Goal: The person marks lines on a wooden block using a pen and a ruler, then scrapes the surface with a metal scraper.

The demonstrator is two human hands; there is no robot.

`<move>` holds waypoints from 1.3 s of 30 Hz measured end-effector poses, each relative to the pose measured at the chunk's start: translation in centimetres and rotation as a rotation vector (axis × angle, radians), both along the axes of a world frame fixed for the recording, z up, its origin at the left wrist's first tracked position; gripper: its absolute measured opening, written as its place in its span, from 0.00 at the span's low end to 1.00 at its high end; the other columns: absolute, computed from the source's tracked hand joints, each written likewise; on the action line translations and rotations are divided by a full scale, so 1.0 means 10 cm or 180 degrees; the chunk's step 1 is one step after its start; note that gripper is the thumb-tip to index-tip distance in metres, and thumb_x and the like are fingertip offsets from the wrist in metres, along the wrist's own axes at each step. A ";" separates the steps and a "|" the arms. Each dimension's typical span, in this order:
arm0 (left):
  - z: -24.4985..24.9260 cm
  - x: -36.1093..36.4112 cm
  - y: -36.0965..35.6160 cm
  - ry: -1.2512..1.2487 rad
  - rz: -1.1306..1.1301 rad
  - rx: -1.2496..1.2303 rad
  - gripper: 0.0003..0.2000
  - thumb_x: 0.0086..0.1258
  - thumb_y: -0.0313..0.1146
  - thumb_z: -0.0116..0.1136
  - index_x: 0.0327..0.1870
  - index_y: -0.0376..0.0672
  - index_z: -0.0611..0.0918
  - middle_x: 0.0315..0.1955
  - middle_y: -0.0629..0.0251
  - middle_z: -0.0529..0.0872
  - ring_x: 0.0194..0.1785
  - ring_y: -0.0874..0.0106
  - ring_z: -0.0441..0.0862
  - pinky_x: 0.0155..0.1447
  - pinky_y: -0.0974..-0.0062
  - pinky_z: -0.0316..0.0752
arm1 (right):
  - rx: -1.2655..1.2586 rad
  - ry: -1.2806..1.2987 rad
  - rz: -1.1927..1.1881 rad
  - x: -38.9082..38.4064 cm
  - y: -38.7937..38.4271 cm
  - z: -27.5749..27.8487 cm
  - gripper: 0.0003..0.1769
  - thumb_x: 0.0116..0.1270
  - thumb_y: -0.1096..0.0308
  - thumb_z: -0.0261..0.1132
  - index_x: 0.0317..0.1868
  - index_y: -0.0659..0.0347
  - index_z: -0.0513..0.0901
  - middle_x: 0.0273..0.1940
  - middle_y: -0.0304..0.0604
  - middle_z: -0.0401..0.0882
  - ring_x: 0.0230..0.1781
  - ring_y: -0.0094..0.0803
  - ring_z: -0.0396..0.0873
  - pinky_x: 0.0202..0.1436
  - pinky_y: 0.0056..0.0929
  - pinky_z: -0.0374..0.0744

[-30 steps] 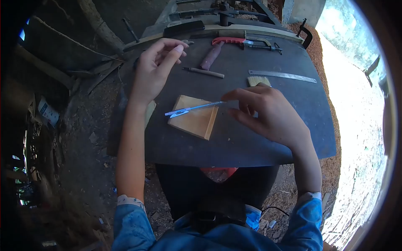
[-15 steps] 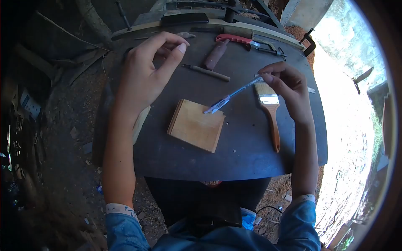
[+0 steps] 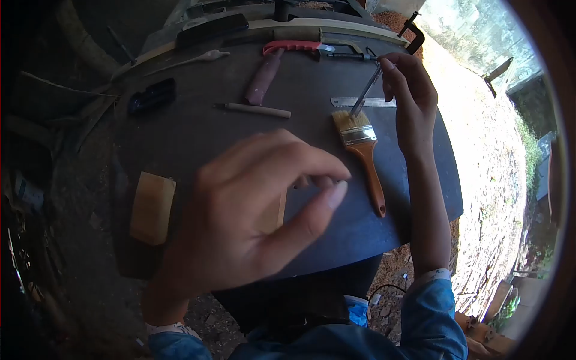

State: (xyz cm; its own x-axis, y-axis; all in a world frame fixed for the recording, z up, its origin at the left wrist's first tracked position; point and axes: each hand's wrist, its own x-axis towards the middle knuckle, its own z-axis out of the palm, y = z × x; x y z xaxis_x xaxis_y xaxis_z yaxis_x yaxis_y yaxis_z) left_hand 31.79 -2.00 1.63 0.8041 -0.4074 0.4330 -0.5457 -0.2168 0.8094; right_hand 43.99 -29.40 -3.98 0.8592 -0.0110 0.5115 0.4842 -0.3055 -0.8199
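My right hand [image 3: 413, 96] is closed on the upper end of a slim, clear-barrelled pen [image 3: 367, 91], which slants down over the bristles of a flat paintbrush [image 3: 360, 135] with a brown handle. My left hand [image 3: 264, 210] is close to the camera, thumb and forefinger tips pinched together; what is between them, if anything, is too small to make out. Behind that hand a wooden block [image 3: 275, 213] on the dark table [image 3: 324, 240] is mostly hidden. Left of it lies another pale piece of wood [image 3: 153, 207].
A metal ruler [image 3: 378, 102] lies behind the brush. Farther back are a wooden-handled tool [image 3: 258, 110], a maroon-wrapped handle [image 3: 264, 78], a red-handled tool [image 3: 294, 46] and a black clamp [image 3: 414, 33] at the edge. A dark object [image 3: 152, 96] lies at left.
My left hand has come down, nearer the camera and over the wooden block. My right hand has lifted slightly with the pen, now steeper. The view has shifted, showing more of the table's left side.
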 end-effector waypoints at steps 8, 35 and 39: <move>0.50 -0.60 -0.77 0.1924 -0.1242 -0.2011 0.08 0.79 0.29 0.62 0.53 0.37 0.84 0.41 0.56 0.89 0.42 0.63 0.89 0.46 0.64 0.84 | -0.0237 -0.0115 -0.0052 0.01 0.04 -0.08 0.13 0.81 0.63 0.70 0.56 0.63 0.86 0.36 0.36 0.83 0.35 0.19 0.77 0.39 0.23 0.74; -0.34 0.76 0.42 0.0253 0.1888 0.0890 0.15 0.88 0.40 0.60 0.65 0.40 0.84 0.46 0.66 0.90 0.46 0.75 0.83 0.53 0.73 0.77 | -0.1941 0.0034 -0.0246 0.05 -0.05 -0.10 0.15 0.81 0.57 0.69 0.43 0.62 0.87 0.33 0.47 0.92 0.33 0.47 0.91 0.41 0.46 0.85; -0.46 0.70 0.45 -0.0321 0.2076 0.1660 0.16 0.87 0.39 0.62 0.66 0.39 0.82 0.41 0.61 0.89 0.41 0.69 0.84 0.48 0.68 0.79 | -0.1824 0.0419 -0.0029 0.03 -0.04 -0.09 0.15 0.82 0.57 0.68 0.44 0.62 0.88 0.33 0.48 0.92 0.34 0.50 0.91 0.42 0.48 0.85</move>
State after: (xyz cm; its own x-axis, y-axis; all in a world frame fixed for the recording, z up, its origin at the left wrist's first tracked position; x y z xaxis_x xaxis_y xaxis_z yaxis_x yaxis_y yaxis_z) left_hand 38.75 2.50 -3.01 0.9153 -0.0422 0.4005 -0.2456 -0.8467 0.4721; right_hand 44.26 -29.78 -4.87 0.9171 0.2281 0.3270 0.3847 -0.7214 -0.5759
